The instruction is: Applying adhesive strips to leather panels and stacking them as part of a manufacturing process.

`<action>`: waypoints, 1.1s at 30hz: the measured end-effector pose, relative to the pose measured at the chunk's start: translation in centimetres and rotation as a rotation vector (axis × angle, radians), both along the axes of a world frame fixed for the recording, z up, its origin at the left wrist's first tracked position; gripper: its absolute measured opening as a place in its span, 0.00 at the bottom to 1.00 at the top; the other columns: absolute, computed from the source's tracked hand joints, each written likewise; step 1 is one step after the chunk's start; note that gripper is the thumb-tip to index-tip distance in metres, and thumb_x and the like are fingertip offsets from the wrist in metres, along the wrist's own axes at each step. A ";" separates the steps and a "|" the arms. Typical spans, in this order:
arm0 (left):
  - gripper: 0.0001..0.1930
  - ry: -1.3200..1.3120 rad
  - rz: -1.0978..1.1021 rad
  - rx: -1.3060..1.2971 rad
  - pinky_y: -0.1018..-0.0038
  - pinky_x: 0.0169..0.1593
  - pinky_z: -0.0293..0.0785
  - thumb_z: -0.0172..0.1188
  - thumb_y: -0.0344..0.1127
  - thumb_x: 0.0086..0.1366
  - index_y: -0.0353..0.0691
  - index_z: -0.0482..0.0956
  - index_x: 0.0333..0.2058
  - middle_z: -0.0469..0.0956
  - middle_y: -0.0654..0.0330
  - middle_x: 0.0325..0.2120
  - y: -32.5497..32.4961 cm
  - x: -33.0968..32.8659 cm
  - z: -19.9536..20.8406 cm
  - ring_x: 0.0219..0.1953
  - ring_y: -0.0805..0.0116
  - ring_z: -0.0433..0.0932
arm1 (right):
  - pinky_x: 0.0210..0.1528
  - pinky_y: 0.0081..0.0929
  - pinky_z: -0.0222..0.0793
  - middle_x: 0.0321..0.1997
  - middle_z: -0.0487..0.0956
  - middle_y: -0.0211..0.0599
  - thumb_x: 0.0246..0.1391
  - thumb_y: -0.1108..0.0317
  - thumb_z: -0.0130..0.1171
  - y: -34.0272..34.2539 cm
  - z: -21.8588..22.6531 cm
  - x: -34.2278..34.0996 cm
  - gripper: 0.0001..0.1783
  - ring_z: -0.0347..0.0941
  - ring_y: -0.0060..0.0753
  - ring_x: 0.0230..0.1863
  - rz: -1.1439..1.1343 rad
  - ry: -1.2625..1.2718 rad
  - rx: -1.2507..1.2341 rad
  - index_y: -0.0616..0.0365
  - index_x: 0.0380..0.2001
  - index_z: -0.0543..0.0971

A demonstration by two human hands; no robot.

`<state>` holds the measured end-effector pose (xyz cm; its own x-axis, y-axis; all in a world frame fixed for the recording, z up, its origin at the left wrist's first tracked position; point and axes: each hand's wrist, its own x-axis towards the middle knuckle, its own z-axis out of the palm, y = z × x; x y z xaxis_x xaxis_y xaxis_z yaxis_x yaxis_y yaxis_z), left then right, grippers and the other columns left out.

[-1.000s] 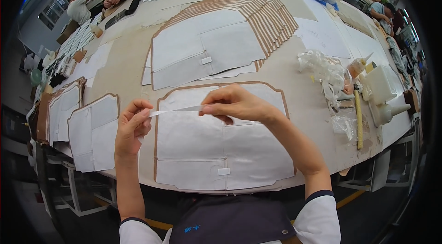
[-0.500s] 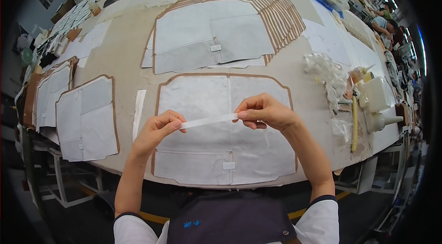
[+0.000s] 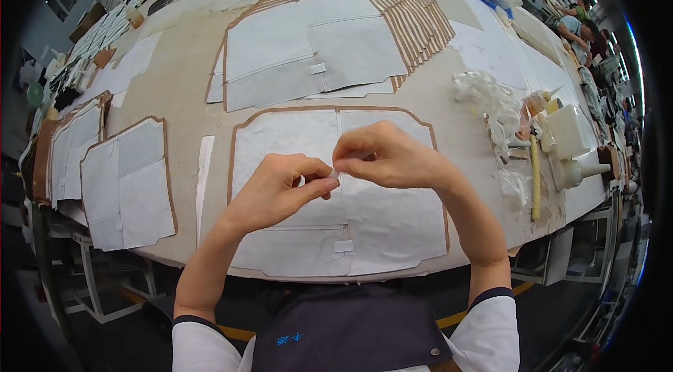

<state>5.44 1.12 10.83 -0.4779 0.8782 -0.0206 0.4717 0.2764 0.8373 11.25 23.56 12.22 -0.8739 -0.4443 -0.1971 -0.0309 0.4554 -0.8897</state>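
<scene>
The left hand (image 3: pixel 280 186) and the right hand (image 3: pixel 385 154) meet above the middle of the panel (image 3: pixel 392 225), which lies flat near the front edge of the table (image 3: pixel 189 105). Each hand has thumb and finger pinched on the strip (image 3: pixel 335 174), which is white (only a very small part is visible, because the fingers cover it). The fingertips of both hands are just beside each other. The panel is white with a brown border, and a small tag (image 3: pixel 343 246) is on its lower part. Behind it is a pile (image 3: pixel 277 49), its brown edges fanned like steps. On the right there are a bottle (image 3: pixel 571 130), a yellow stick (image 3: pixel 535 183) and crumpled plastic (image 3: pixel 491 102).
</scene>
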 end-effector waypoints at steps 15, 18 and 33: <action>0.12 -0.066 0.909 0.687 0.82 0.38 0.67 0.58 0.36 0.71 0.36 0.78 0.47 0.77 0.66 0.36 0.5 2.5 -5.8 0.31 0.81 0.68 | 0.28 0.21 0.67 0.25 0.76 0.29 0.64 0.63 0.59 -2.4 -3.7 2.7 0.13 0.70 0.16 0.24 -0.535 -0.171 -0.507 0.66 0.39 0.78; 0.12 0.622 0.392 0.455 0.83 0.40 0.67 0.56 0.39 0.72 0.35 0.77 0.44 0.75 0.64 0.31 1.5 -0.6 -1.2 0.34 0.78 0.73 | 0.26 0.20 0.64 0.23 0.76 0.28 0.63 0.64 0.59 -1.3 -3.1 2.5 0.13 0.67 0.15 0.22 -0.448 -0.178 -0.386 0.66 0.38 0.79; 0.13 -0.125 0.353 -0.092 0.78 0.32 0.66 0.66 0.40 0.64 0.33 0.80 0.29 0.76 0.64 0.22 4.5 -10.5 -9.8 0.26 0.77 0.69 | 0.32 0.28 0.66 0.20 0.76 0.36 0.57 0.64 0.62 6.5 -10.5 -5.3 0.13 0.72 0.27 0.27 -0.571 -0.117 0.029 0.67 0.31 0.81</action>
<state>-5.03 5.60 1.04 -0.7396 0.6516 -0.1683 0.2302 0.4800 0.8465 5.91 30.06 1.67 -0.9450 0.0976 -0.3122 0.3247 0.3949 -0.8594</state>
